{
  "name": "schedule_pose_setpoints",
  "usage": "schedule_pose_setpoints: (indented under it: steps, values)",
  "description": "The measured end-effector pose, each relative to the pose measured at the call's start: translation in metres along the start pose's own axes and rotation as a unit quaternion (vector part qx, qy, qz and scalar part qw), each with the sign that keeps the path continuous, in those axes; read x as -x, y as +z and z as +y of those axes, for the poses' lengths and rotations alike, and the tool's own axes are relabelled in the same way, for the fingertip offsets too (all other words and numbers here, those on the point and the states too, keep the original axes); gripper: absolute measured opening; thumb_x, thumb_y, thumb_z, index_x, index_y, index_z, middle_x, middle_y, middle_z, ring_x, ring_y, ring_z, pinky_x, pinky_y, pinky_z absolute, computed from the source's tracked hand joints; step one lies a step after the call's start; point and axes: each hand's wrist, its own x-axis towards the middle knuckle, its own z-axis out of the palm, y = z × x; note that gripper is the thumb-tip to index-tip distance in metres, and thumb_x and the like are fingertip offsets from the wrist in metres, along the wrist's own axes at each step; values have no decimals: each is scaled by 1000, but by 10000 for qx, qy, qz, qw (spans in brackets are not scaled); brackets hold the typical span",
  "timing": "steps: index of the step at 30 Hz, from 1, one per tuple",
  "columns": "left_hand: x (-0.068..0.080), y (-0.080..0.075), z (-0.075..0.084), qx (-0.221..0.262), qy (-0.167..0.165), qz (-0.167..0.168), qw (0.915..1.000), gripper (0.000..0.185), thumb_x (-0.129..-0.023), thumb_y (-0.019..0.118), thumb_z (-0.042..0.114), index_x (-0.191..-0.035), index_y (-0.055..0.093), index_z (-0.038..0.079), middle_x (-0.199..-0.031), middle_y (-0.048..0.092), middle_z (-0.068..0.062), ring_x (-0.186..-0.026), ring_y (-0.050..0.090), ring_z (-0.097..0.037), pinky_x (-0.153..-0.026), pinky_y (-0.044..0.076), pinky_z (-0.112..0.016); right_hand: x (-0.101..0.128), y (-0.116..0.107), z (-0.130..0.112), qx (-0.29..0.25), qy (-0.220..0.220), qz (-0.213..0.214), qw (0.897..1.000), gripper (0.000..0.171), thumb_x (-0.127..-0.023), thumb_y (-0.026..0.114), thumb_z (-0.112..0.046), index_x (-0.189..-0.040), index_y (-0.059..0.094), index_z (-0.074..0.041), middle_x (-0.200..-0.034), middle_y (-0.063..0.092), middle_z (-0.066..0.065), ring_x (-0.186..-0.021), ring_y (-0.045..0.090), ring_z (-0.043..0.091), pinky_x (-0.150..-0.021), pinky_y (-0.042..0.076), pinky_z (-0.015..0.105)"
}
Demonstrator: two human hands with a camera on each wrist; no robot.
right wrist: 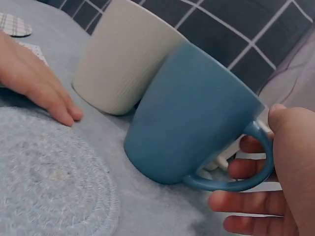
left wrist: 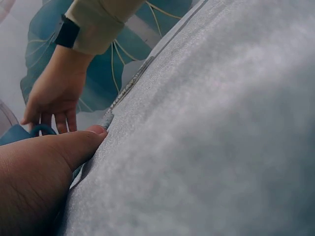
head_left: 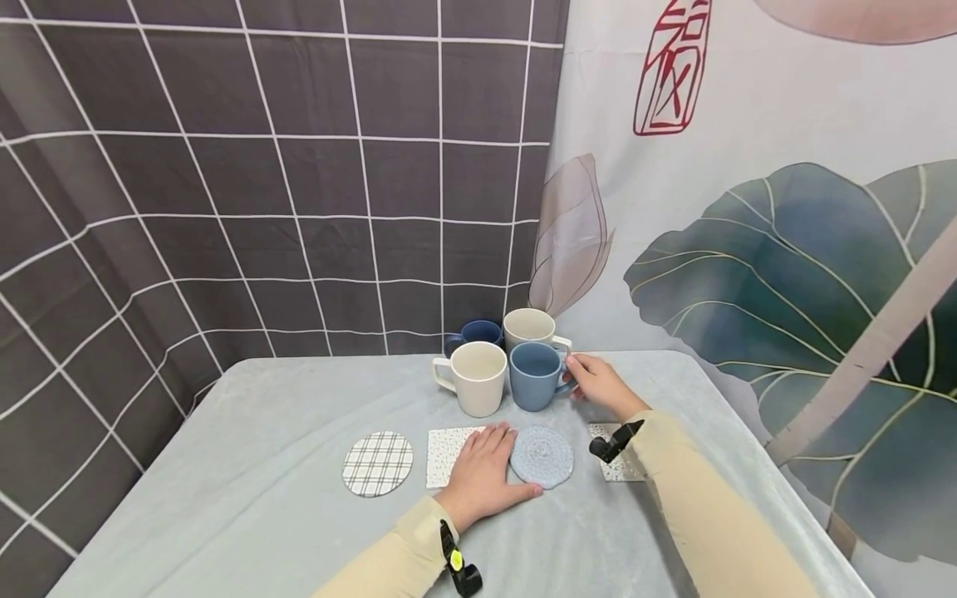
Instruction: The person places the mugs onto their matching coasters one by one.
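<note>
A light blue mug (head_left: 535,375) (right wrist: 192,113) stands on the table among other mugs. My right hand (head_left: 591,382) (right wrist: 275,177) holds its handle, thumb on top and fingers through and behind the loop. My left hand (head_left: 486,467) (left wrist: 39,167) lies flat on the cloth. Its palm rests on a white speckled square coaster (head_left: 447,453) and its thumb side touches a round blue woven coaster (head_left: 544,458) (right wrist: 49,182). Left of the blue mug a cream mug (head_left: 478,378) (right wrist: 123,64) touches it.
A dark blue mug (head_left: 473,332) and a second cream mug (head_left: 532,328) stand behind. A round plaid coaster (head_left: 378,463) lies at the left, another speckled square coaster (head_left: 619,469) partly under my right forearm. Grey-blue cloth (head_left: 247,498) covers the table; curtains hang close behind.
</note>
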Motion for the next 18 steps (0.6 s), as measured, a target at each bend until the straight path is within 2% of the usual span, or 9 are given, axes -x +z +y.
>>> schedule_pose_setpoints:
  steps: [3,9,13,18]
  values:
    - [-1,-1,0,-29,5,29,10000,98,-81,63,75,-149,48,7,-156,44,-12,-145,38,-29,-119,29,-49,-5,2,3,-513,367,-201,9978,43,-112,36,-26,-110,59,11,-97,65,26,-62,67,21,-60,57,35]
    - [0,1,-1,-45,21,-10,10000,98,-81,62,76,-150,47,7,-156,43,-11,-146,37,-29,-119,29,-48,-9,6,5,-1101,641,-458,9908,44,-112,35,-28,-89,56,3,-76,58,7,-58,66,16,-60,58,34]
    - [-2,2,-1,-11,-17,-100,9999,99,-82,61,77,-151,46,8,-158,41,-11,-147,35,-29,-120,27,-48,-10,4,6,-1347,766,-686,9855,42,-112,34,-27,-87,54,0,-70,54,3,-58,64,13,-57,55,29]
    - [-2,2,-2,-29,-22,-90,10000,99,-82,60,77,-151,46,8,-158,41,-11,-147,35,-28,-120,27,-48,-13,-1,6,-1419,783,-954,9822,42,-112,34,-25,-87,55,2,-68,53,2,-60,65,14,-57,55,29]
